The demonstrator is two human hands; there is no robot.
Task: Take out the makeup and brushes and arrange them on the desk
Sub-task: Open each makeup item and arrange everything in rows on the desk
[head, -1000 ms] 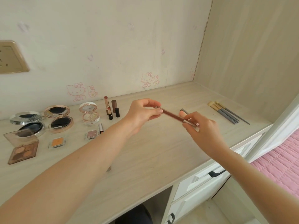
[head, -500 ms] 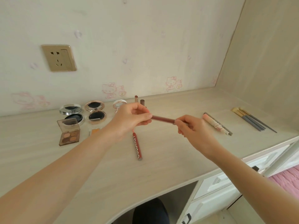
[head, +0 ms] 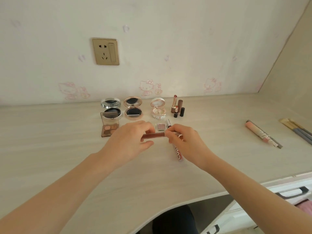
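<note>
My left hand (head: 130, 141) and my right hand (head: 187, 144) both grip a brown lip gloss tube (head: 153, 135) held level just above the desk (head: 67, 157). A second reddish tube (head: 178, 153) lies on the desk under my right hand. Behind them stand open compacts (head: 133, 108), an eyeshadow palette (head: 108, 128), a small glitter shadow (head: 160, 127) and lipsticks (head: 177, 107). At the right lie a pink tube (head: 256, 132) and several brushes (head: 297, 129).
The wall behind carries a gold socket (head: 105, 51). White drawers with dark handles (head: 293, 194) sit under the desk's right end. A dark chair seat (head: 173, 220) shows below the curved front edge.
My head has turned left, so the makeup now sits in the middle. Both hands have lowered the brown tube toward the desk near the reddish tube, and my hands are closer together.
</note>
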